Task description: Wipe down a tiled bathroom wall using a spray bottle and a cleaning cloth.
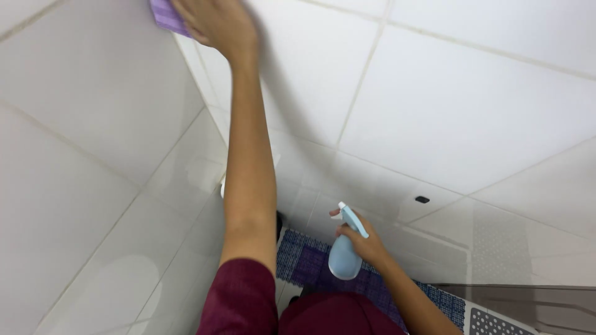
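Left hand point(217, 25): raised high on an outstretched arm, flat against the white wall tiles point(465, 105) near the corner; fingertips cut off by the top edge of the frame.
Left grip: pressing a purple cloth point(166, 15) to the wall; fingers spread over it rather than clenched.
Purple cloth: mostly hidden under the left hand and cropped by the top edge; only one striped corner visible, to the left of the hand.
Right hand point(366, 242): low, near the waist.
Right grip: closed round the neck of a light blue spray bottle point(344, 251), one finger by the trigger.
Spray bottle: held tilted, white nozzle uppermost, rounded body hanging below the hand; far side hidden by the fingers.
Sleeve point(239, 301): dark red, cut off at the bottom edge.
Floor mat point(307, 260): blue and purple pattern, partly hidden behind bottle, arm and body.
Small dark mark point(422, 200): on a wall tile, too small to make out.
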